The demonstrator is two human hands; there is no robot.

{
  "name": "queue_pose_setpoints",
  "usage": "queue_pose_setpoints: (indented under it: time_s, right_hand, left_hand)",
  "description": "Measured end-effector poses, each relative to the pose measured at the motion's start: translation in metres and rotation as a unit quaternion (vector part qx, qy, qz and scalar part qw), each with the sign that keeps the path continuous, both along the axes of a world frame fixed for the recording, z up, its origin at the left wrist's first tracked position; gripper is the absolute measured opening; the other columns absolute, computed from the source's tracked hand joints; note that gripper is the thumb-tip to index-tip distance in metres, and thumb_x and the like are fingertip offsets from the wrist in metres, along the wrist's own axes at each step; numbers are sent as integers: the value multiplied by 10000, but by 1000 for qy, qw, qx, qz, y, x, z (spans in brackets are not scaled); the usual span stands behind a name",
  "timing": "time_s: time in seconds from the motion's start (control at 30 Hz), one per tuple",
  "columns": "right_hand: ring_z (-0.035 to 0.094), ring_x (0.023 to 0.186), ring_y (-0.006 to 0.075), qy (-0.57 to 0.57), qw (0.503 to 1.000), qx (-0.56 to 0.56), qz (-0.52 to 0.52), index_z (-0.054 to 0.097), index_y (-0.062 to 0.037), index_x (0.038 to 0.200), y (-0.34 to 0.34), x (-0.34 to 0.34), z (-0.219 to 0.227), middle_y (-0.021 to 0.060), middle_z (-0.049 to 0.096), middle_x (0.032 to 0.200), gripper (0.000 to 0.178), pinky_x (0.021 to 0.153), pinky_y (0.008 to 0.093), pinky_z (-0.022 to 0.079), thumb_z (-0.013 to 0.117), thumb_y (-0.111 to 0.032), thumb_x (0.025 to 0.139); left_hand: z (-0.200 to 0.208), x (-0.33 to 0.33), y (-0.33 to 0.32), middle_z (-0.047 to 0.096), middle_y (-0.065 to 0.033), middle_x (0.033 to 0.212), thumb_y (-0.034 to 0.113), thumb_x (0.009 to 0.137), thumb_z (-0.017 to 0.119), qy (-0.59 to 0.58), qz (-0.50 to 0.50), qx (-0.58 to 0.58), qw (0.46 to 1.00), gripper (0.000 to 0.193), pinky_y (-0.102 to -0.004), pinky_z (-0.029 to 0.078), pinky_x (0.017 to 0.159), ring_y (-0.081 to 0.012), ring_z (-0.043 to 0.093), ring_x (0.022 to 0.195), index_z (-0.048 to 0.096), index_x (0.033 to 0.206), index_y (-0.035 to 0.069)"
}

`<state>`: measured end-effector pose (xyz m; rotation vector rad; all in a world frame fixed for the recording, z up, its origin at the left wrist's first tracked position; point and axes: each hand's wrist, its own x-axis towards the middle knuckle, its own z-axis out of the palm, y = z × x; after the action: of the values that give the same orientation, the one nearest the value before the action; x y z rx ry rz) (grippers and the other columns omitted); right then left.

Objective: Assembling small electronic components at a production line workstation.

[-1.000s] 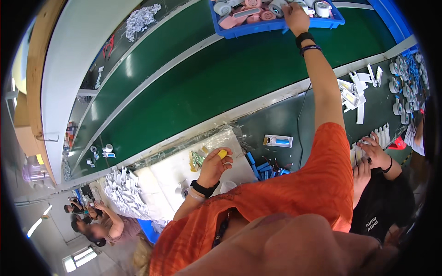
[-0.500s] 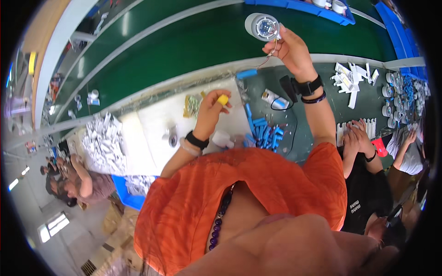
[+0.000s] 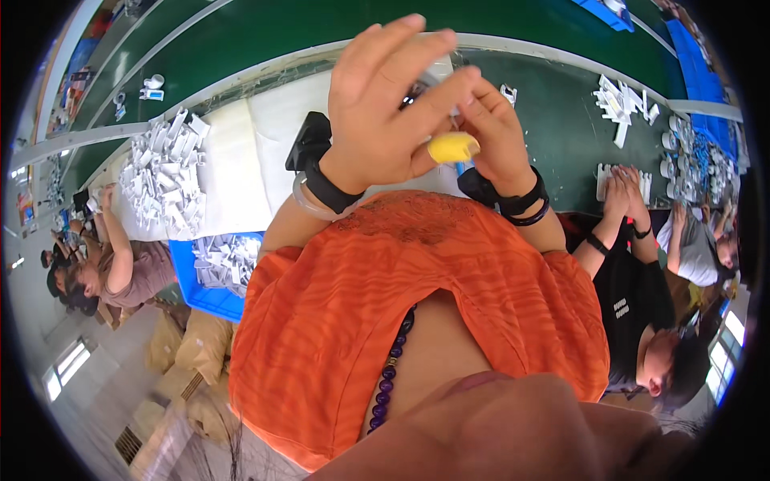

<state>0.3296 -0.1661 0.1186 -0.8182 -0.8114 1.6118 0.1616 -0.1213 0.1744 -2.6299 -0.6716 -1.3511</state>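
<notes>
Both my hands are raised close together above the bench. My left hand (image 3: 385, 104) has its fingers spread across a round white housing (image 3: 429, 81) with a dark centre, which shows only in part between them. A yellow cover (image 3: 453, 148) wraps the left thumb. My right hand (image 3: 497, 132) has its fingers bent in against the housing's right side, and its fingertips meet the left index finger. The wires and most of the housing are hidden. A bit of blue (image 3: 463, 167) shows below the hands.
A heap of white plastic parts (image 3: 164, 172) lies on the left, above a blue bin (image 3: 188, 276) of similar pieces. At the right are white parts (image 3: 622, 104) and rows of round white units (image 3: 682, 160). Co-workers sit on both sides; a neighbour's hands (image 3: 622, 196) are near.
My right hand has brought the housing back from the far green surface. My left hand has risen to meet it. The view has tilted, shifting the bench upward.
</notes>
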Motion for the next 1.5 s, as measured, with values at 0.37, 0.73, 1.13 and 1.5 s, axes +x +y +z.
queue_pose_setpoints:
  time_s: [0.37,0.73,1.13,1.5]
  right_hand:
    - [679,623,257,147,955,-33,255,452,6,1023,-67,-82,110,183,656,864,207,581,297,516,510,-180,954]
    - [677,680,237,46,974,16,220,462,-3,1101,-65,-107,75,118,642,879,287,536,255,500,473,-257,969]
    - [618,1028,285,-57,958,-111,257,529,34,1186,-23,-78,-114,137,593,1134,402,910,356,490,420,-300,989]
    - [633,1004,249,-37,937,-212,274,469,9,1215,-38,-90,-170,142,612,1089,345,921,335,486,539,-161,923]
  left_hand:
    - [38,-109,-91,461,-134,1191,274,778,722,-163,-88,-71,980,619,-464,567,697,-336,590,916,366,1251,93]
    - [16,-137,-72,557,-118,1128,205,657,822,-143,-128,-177,965,770,-331,500,800,-243,594,961,421,1281,0]
    - [-155,-142,-48,590,-90,1064,132,723,778,-212,15,-549,808,627,-270,493,823,-156,589,954,480,1268,47]
    - [-230,-143,-87,590,-97,1111,92,744,651,12,51,-359,932,411,-425,366,970,-293,513,1099,591,1149,128]
